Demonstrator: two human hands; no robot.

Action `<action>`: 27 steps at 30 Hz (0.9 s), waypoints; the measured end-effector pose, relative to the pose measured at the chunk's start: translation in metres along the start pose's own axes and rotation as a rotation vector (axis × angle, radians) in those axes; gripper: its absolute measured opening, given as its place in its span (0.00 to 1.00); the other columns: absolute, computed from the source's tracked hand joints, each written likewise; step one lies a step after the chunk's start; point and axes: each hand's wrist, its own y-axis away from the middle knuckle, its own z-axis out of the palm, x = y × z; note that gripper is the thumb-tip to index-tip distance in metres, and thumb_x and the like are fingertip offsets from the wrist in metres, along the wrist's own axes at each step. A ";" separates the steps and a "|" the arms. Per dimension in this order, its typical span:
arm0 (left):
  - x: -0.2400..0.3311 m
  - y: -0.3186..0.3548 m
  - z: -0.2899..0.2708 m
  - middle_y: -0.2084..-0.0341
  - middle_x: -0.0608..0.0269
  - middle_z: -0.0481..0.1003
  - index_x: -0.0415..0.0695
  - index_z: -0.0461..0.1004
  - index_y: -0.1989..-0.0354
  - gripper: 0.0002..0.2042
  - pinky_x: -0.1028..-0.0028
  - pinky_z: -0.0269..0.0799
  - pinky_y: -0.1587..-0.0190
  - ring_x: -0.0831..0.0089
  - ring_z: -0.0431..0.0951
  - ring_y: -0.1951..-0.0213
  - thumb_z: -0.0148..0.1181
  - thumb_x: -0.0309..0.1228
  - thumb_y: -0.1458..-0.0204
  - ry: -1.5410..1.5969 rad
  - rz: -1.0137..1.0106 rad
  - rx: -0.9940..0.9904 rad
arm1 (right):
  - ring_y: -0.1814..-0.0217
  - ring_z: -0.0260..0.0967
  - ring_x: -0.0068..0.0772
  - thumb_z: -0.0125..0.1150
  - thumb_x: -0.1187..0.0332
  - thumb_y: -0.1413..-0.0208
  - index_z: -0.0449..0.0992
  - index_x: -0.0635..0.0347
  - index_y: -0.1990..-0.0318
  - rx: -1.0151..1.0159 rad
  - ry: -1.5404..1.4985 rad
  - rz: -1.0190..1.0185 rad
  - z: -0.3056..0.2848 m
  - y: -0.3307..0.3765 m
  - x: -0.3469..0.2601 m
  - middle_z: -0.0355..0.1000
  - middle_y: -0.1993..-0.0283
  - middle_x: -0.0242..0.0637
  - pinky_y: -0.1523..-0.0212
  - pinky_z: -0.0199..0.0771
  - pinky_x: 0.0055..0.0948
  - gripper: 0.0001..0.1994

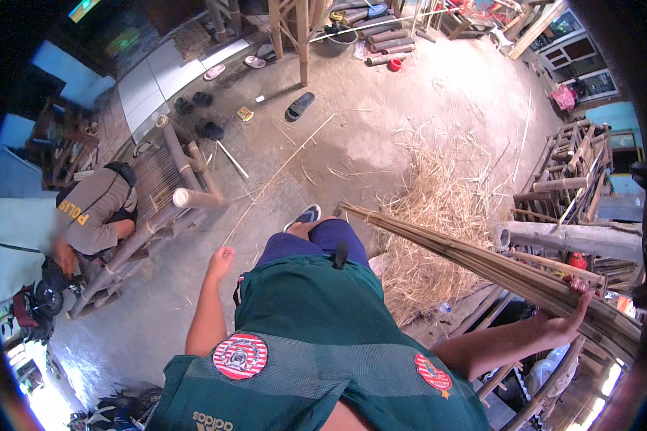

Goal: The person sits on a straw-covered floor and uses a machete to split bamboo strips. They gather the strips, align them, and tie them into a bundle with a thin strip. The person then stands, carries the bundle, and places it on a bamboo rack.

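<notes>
Many sticks (474,261): long, thin, straight, light brown, bunched together
Sticks' spot: right side, slanting over straw (438,197)
Right hand (576,305): wrapped around the bunch
Left hand (222,261): cannot tell if curled or spread

A dark green shirt (316,298) has a paler chest band (323,363), a round striped badge (241,356) and a red shield badge (433,372) (a gold star (446,394) at its tip). The shorts (287,248) are navy, the shoe (309,215) white-edged.
</notes>
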 end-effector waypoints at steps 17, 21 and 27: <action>0.379 0.040 0.361 0.52 0.56 0.77 0.48 0.73 0.48 0.29 0.55 0.66 0.42 0.55 0.76 0.46 0.73 0.45 0.59 -0.142 1.331 -0.195 | 0.54 0.63 0.34 0.57 0.68 0.38 0.63 0.54 0.40 -0.071 -0.150 0.202 0.036 0.009 0.113 0.65 0.59 0.38 0.42 0.65 0.44 0.19; 0.392 0.036 0.452 0.57 0.59 0.78 0.49 0.74 0.53 0.24 0.56 0.66 0.45 0.57 0.78 0.50 0.72 0.38 0.61 -0.118 1.399 -0.214 | 0.56 0.66 0.35 0.61 0.70 0.40 0.62 0.53 0.40 0.025 -0.027 0.138 -0.017 -0.013 0.119 0.66 0.59 0.39 0.42 0.69 0.48 0.22; 0.411 0.109 0.604 0.56 0.57 0.77 0.49 0.72 0.51 0.28 0.54 0.63 0.40 0.56 0.76 0.49 0.74 0.36 0.64 -0.008 1.505 -0.562 | 0.56 0.64 0.34 0.62 0.69 0.41 0.62 0.53 0.40 0.189 0.284 -0.063 -0.111 -0.049 0.052 0.62 0.59 0.39 0.45 0.69 0.44 0.23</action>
